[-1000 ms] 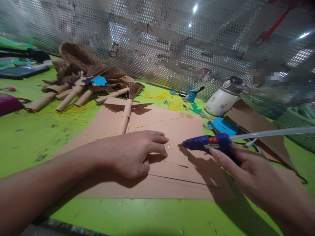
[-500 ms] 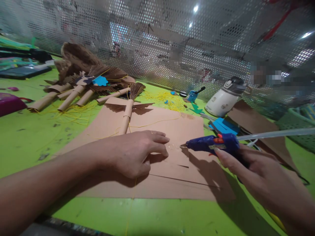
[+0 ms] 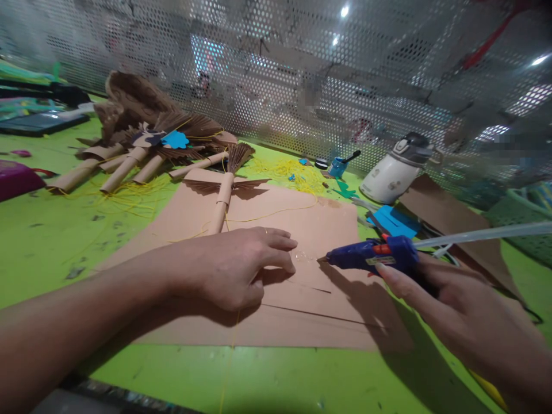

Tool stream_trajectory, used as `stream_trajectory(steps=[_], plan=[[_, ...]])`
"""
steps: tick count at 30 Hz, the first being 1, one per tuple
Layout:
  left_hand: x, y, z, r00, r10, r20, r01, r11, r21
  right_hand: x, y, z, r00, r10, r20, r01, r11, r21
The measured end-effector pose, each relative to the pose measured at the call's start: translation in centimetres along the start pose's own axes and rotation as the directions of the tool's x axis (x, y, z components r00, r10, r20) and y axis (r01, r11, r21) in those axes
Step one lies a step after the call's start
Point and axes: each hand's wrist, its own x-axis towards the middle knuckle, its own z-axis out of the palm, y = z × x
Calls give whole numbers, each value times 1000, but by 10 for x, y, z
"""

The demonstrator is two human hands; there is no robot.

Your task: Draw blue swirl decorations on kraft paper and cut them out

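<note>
My right hand (image 3: 457,310) grips a blue hot glue gun (image 3: 373,256), a clear glue stick (image 3: 487,234) jutting from its back. The nozzle points left, just above a brown paper sheet (image 3: 319,213). Between the nozzle and my left fingertips lies a small patch of clear glue (image 3: 305,256). My left hand (image 3: 241,264) rests palm down on the paper, fingers stretched out; what is under the palm is hidden. Beyond it lies a rolled paper figure (image 3: 225,190) with pleated fans, partly covered by the hand. Dark slits run across the sheet near me.
More rolled paper figures (image 3: 129,167) are heaped at the back left with yellow string (image 3: 280,172) around. A white flask (image 3: 390,175), a small blue paint jar (image 3: 337,167), blue paper (image 3: 393,221) and a green basket (image 3: 515,215) stand or lie right. A perforated metal screen (image 3: 267,75) borders the green table.
Very little differs. The glue gun's tip has shifted a touch down and right, away from the glue patch. My left hand keeps its place on the paper.
</note>
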Motion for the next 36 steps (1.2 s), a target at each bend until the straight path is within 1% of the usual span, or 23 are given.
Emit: stream_trajectory(steps=[3, 7, 9, 16, 20, 26, 32, 36], plan=[[0, 0, 0, 1000, 13, -4, -13, 1000, 3, 1, 0, 1, 999, -31, -27, 30, 999, -8], [0, -2, 1, 999, 39, -24, -39, 999, 4, 6, 1, 1, 978, -181, -101, 187, 980, 61], [0, -2, 2, 998, 44, -35, -44, 999, 5, 8, 2, 1, 965, -231, -123, 242, 967, 83], [-1, -1, 2, 999, 31, -29, -30, 999, 12, 11, 3, 1, 954, -262, -143, 271, 962, 45], [-1, -2, 1, 999, 39, -25, -39, 999, 14, 10, 1, 0, 962, -229, -148, 240, 969, 57], [0, -2, 1, 999, 32, -12, -32, 999, 15, 10, -2, -1, 948, -276, -156, 293, 951, 98], [0, -2, 2, 999, 35, -26, -34, 999, 29, 9, -7, -3, 944, -286, -166, 305, 947, 103], [0, -3, 1, 999, 49, -20, -48, 998, 31, 10, -9, -3, 958, -256, -133, 272, 955, 122]])
